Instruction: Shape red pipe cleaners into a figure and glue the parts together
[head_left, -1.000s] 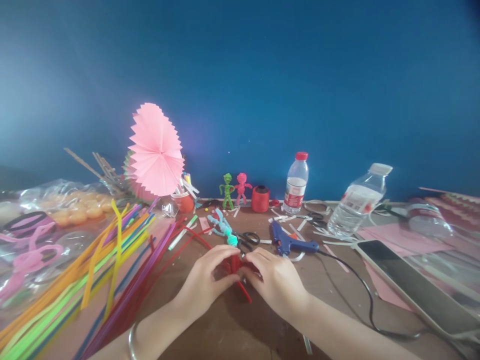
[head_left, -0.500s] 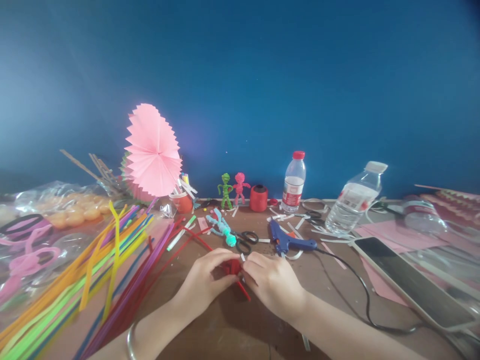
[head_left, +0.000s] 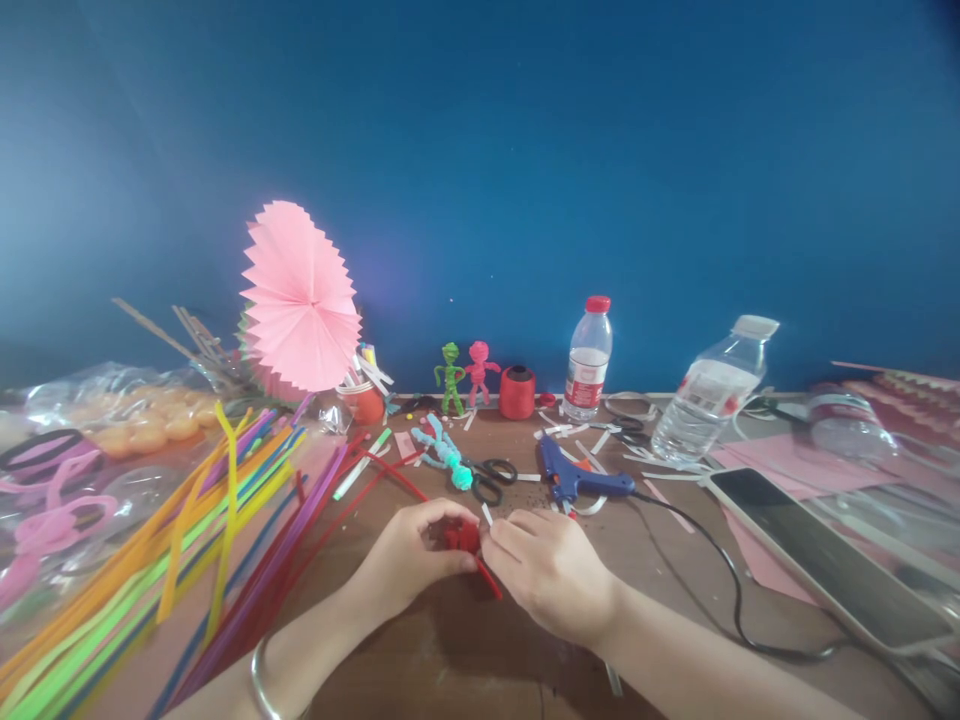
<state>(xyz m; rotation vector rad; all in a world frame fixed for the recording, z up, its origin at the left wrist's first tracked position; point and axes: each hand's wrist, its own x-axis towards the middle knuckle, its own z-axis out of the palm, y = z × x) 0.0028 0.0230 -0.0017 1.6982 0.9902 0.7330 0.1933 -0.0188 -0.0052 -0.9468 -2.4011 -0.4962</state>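
Between the thumb and fingers of my left hand (head_left: 420, 545) is a red pipe cleaner (head_left: 463, 535), wound into a small bundle with a straight end sticking out toward me. My right hand (head_left: 547, 570) meets it from the other side, fingertips pinched at the bundle; what exactly they grip is hidden behind the knuckles. Just beyond my hands lie a light blue pipe-cleaner figure (head_left: 450, 460) and black-handled scissors (head_left: 491, 482). Farther right rests a blue glue gun (head_left: 577, 478). Green (head_left: 450, 378) and pink (head_left: 480, 374) pipe-cleaner figures stand against the wall.
Many coloured pipe cleaners (head_left: 187, 550) spread over the left side. A pink paper fan (head_left: 304, 300) rises behind them. To the right are a red-capped bottle (head_left: 587, 365), a tilted white-capped bottle (head_left: 709, 395), a phone (head_left: 825, 560) and a black cord (head_left: 739, 600). A red spool (head_left: 517, 393) stands by the wall.
My left thumb and fingers have shifted slightly around the red bundle, and more of its coils show. My right hand stays at its side. The view has moved a little.
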